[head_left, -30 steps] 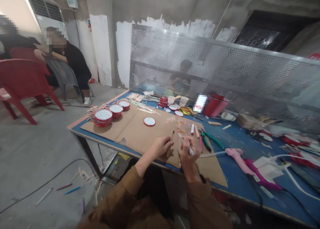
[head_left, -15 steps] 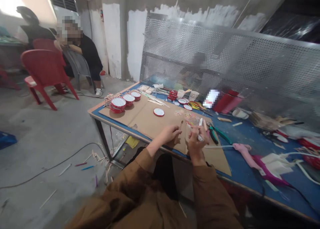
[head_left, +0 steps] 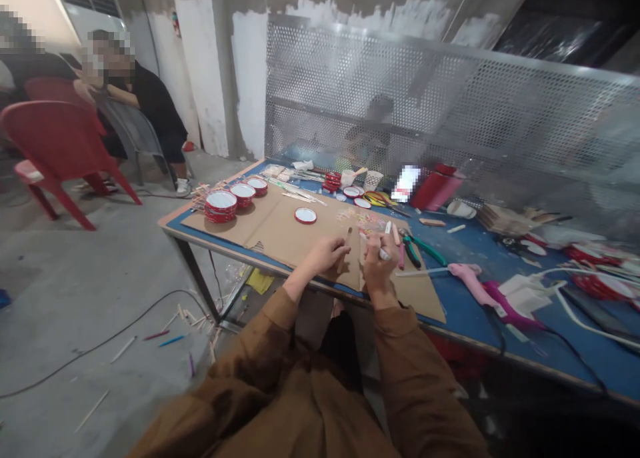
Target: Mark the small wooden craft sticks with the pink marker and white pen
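Note:
My left hand (head_left: 327,255) is closed on a thin brown wooden stick (head_left: 349,235), which stands up from the fingers over the cardboard sheet (head_left: 280,231). Close by on the right, my right hand (head_left: 377,261) grips a white, pen-like stick (head_left: 384,253); the fingers hide part of it. Just beyond that hand lie small pinkish sticks (head_left: 396,235) and green-handled pliers (head_left: 425,248). A single red-rimmed white lid (head_left: 305,215) rests on the cardboard ahead of the left hand. Small coloured pieces (head_left: 353,216) are scattered farther back.
Stacks of red-rimmed lids (head_left: 221,206) stand at the table's left end. To the right lie a pink and purple glue gun (head_left: 475,285) and a white plug block (head_left: 530,293). A perforated metal panel (head_left: 320,78) stands behind. Another person (head_left: 153,98) sits at the left.
The view has swung right, so the scene sits farther left. Both hands keep their hold on the sticks, with little visible movement over the cardboard.

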A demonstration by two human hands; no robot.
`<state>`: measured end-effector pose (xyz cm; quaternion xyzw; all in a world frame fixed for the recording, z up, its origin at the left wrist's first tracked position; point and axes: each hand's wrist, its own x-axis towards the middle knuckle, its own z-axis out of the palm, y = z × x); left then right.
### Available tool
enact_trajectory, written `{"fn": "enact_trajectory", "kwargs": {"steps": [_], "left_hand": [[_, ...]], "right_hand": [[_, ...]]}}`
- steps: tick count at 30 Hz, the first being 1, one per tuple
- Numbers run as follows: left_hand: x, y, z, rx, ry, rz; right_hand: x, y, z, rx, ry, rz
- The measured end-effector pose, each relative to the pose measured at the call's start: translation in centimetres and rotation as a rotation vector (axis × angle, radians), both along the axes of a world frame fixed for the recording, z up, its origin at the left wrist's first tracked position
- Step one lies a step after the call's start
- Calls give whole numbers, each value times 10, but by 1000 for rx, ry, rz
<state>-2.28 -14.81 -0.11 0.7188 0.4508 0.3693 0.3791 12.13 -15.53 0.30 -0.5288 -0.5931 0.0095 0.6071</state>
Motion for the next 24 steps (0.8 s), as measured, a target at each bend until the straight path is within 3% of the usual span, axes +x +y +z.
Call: {"fn": "enact_trajectory", "kwargs": {"steps": [24], "left_hand": [[1, 7, 3, 63, 2, -37]], "right_hand": [[2, 10, -8, 10, -16, -33]]}}
